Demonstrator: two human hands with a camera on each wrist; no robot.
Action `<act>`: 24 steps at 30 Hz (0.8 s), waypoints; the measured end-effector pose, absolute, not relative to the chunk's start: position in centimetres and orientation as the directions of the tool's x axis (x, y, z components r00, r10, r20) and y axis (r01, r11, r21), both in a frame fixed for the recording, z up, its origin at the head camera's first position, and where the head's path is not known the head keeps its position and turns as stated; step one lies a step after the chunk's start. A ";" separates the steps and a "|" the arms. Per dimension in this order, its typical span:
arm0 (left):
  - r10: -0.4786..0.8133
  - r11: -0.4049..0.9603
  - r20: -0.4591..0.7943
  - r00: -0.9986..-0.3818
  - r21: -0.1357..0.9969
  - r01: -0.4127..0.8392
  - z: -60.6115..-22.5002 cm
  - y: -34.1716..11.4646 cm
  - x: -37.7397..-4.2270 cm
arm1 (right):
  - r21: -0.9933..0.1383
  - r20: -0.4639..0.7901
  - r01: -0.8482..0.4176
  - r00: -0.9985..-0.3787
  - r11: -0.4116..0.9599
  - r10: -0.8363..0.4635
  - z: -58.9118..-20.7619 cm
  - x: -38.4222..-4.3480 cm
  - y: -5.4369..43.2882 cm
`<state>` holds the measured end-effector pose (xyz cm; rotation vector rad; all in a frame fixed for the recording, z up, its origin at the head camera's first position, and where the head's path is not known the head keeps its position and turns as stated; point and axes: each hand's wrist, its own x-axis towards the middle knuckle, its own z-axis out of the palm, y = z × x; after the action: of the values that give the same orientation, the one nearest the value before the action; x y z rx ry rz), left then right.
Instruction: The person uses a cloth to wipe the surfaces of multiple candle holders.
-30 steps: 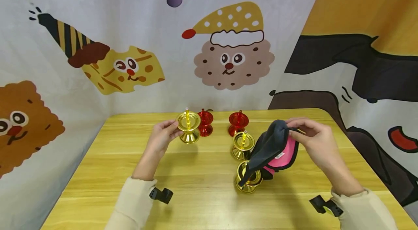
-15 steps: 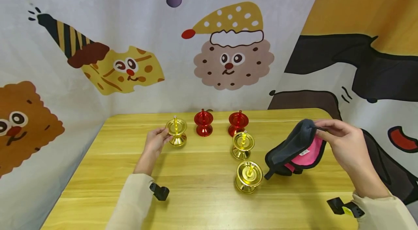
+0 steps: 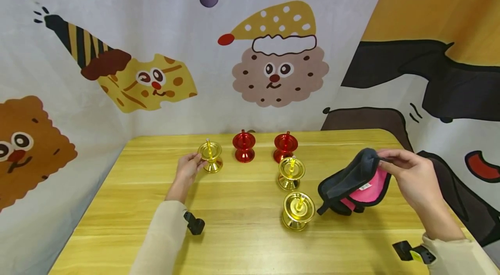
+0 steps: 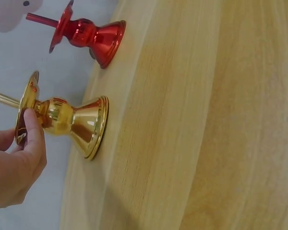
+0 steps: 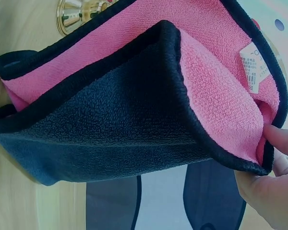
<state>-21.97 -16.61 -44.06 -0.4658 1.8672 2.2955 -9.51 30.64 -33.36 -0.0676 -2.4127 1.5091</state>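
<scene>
My left hand point(image 3: 195, 164) pinches the neck of a gold candle holder point(image 3: 210, 158) that stands upright on the wooden table point(image 3: 234, 240) at the back left. In the left wrist view a fingertip point(image 4: 32, 120) lies on the gold candle holder point(image 4: 67, 120) just under its dish. My right hand point(image 3: 392, 162) pinches the top edge of a dark blue and pink cloth point(image 3: 351, 184), which hangs down with its lower end on the table. Up close, the right wrist view shows the cloth point(image 5: 134, 110) folded, pink inside and dark outside.
Two red candle holders point(image 3: 244, 147) point(image 3: 285, 146) stand at the back of the table. Two more gold holders point(image 3: 291, 173) point(image 3: 298, 211) stand in the middle, left of the cloth. Printed cartoon curtains close off the back and sides.
My left hand carried its gold holder left and set it down on the table. My right hand drew the cloth to the right, off the front gold holder.
</scene>
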 end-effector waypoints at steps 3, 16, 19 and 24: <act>-0.069 -0.220 -0.321 -0.945 0.928 -0.299 -44.1 -16.5 -22.2 | -0.866 0.209 -0.082 -0.955 0.493 0.210 -33.1 -9.5 31.0; 0.066 -0.300 -0.210 -0.975 0.928 -0.220 -44.1 -16.9 -22.8 | -0.803 0.147 0.058 -0.945 0.593 0.292 -32.1 -9.7 32.8; 0.073 -0.312 -0.207 -0.976 0.924 -0.219 -44.2 -16.9 -22.8 | -0.775 0.188 0.033 -0.941 0.631 0.281 -32.5 -9.9 32.8; 0.070 -0.307 -0.207 -0.976 0.926 -0.218 -44.1 -16.7 -22.8 | -0.614 0.359 -0.089 -0.916 0.784 0.178 -35.0 -10.5 31.9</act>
<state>-22.76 -16.73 -44.13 -0.1898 1.7308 2.3973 -10.48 31.87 -34.99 -0.0671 -2.5736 0.9142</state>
